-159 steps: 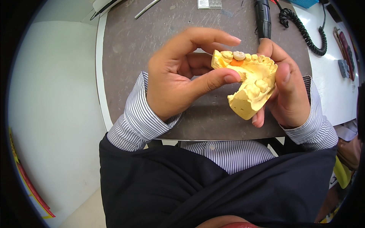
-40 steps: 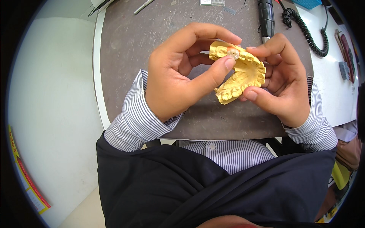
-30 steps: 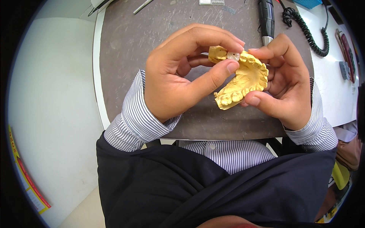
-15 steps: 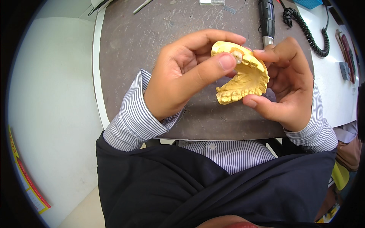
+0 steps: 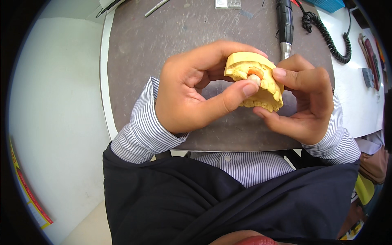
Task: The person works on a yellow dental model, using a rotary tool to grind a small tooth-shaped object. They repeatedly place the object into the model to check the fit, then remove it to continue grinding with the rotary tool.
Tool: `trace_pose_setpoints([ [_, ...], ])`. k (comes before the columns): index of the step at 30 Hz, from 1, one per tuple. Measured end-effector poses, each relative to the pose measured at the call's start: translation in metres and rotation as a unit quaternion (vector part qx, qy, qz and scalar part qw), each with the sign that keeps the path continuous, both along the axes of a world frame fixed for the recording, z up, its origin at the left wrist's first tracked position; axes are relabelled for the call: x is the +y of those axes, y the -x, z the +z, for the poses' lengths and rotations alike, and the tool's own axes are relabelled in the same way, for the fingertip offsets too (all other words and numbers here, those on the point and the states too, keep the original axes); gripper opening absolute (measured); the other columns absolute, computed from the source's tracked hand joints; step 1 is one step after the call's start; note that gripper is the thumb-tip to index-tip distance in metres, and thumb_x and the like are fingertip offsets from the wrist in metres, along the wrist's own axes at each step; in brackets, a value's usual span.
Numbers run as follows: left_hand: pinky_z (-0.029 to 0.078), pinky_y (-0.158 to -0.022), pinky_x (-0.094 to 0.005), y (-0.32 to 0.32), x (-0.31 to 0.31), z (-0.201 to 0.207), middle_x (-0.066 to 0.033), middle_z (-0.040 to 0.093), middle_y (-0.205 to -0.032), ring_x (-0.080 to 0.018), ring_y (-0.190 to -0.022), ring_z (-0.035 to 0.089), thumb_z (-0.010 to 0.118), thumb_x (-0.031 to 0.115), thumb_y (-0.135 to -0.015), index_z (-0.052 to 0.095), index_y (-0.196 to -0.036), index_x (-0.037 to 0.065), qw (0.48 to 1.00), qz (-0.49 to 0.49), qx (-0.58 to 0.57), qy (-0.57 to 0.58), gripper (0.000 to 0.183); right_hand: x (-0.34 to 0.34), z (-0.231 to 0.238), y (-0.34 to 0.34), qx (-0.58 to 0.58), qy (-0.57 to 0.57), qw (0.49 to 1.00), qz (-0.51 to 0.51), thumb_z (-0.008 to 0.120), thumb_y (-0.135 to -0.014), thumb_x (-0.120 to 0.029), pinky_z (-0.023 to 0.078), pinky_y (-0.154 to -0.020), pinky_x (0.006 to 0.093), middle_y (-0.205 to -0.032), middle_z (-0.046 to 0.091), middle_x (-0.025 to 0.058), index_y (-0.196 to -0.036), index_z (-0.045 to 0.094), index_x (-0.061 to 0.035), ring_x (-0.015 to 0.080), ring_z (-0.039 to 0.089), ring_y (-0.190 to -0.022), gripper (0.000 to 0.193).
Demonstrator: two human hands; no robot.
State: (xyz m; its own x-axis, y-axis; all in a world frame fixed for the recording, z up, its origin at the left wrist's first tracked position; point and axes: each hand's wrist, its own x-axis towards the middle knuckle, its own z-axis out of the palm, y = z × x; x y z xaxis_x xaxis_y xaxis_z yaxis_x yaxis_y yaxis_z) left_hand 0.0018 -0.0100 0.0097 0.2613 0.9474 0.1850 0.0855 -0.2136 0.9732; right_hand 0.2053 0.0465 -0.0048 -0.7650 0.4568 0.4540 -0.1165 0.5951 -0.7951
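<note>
Both hands hold a yellow plaster dental model above the bench, tilted so its outer side and flat base edge show. My left hand grips it with the fingers behind the base and the thumb at a whitish dental crown. The crown sits in the row of teeth, with an orange-red patch just above it. My right hand pinches the model's right side between thumb and forefinger. The left fingertips and part of the arch are hidden.
On the brown scratched bench mat lies a black handpiece with a metal tip, just beyond my right hand. A coiled black cord runs along the right. Farther back are a thin metal rod, a small clear case and a blue basket.
The model has been tipped so its base edge and outer side now show more and the inner arch less. Both hands have shifted slightly toward me with it.
</note>
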Motion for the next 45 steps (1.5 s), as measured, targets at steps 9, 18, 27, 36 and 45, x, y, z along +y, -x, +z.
trace_pose_setpoints([
  [9, 0.048, -0.083, -0.0315, -0.003, 0.002, -0.005, -0.0182, 0.058, -0.106, -0.0214, -0.096, 0.059, 0.056, 0.008, -0.083, 0.048, -0.115, -0.005, 0.998, 0.016, -0.020, -0.053, 0.036, -0.005, -0.001, 0.000, 0.020, 0.101, 0.995, -0.004, 0.071, -0.066, 0.005, 0.047, -0.078, 0.0281, -0.097, 0.049, 0.0134, -0.113, 0.039, -0.0013, 0.0186, 0.054, -0.089, 0.057],
  [18, 0.052, -0.071, -0.0277, 0.005, 0.013, -0.001, -0.0126, 0.059, -0.100, -0.0198, -0.087, 0.060, 0.071, 0.003, -0.069, 0.064, -0.096, 0.004, 0.914, 0.077, 0.237, -0.319, 0.028, -0.006, 0.000, 0.004, 0.050, 0.263, 0.963, -0.011, 0.069, -0.069, 0.003, 0.048, -0.082, 0.0266, -0.098, 0.049, 0.0088, -0.107, 0.041, -0.0002, 0.0164, 0.057, -0.096, 0.047],
  [27, 0.049, -0.073, -0.0271, 0.007, 0.007, 0.001, -0.0096, 0.054, -0.101, -0.0170, -0.087, 0.057, 0.065, 0.002, -0.075, 0.060, -0.101, 0.002, 0.936, 0.077, 0.209, -0.271, 0.027, -0.006, 0.000, 0.005, 0.043, 0.288, 0.955, -0.052, 0.070, -0.072, -0.003, 0.053, -0.073, 0.0241, -0.098, 0.054, 0.0109, -0.103, 0.042, 0.0005, 0.0174, 0.061, -0.092, 0.042],
  [36, 0.039, -0.064, -0.0191, 0.006, 0.004, -0.006, -0.0026, 0.052, -0.095, -0.0048, -0.076, 0.045, 0.048, 0.018, -0.092, 0.049, -0.121, 0.002, 0.890, 0.006, -0.415, 0.188, 0.033, -0.009, 0.006, 0.006, 0.027, 0.329, 0.941, -0.076, 0.069, -0.071, 0.000, 0.052, -0.073, 0.0235, -0.100, 0.054, 0.0099, -0.104, 0.041, -0.0005, 0.0169, 0.060, -0.091, 0.042],
  [45, 0.039, -0.064, -0.0195, 0.008, 0.005, -0.006, 0.0001, 0.047, -0.096, -0.0043, -0.078, 0.043, 0.040, 0.019, -0.095, 0.037, -0.127, 0.008, 0.882, 0.005, -0.425, 0.201, 0.035, -0.009, 0.007, 0.007, 0.023, 0.336, 0.938, -0.082, 0.068, -0.071, 0.002, 0.051, -0.074, 0.0242, -0.101, 0.055, 0.0119, -0.104, 0.040, -0.0004, 0.0176, 0.061, -0.092, 0.043],
])
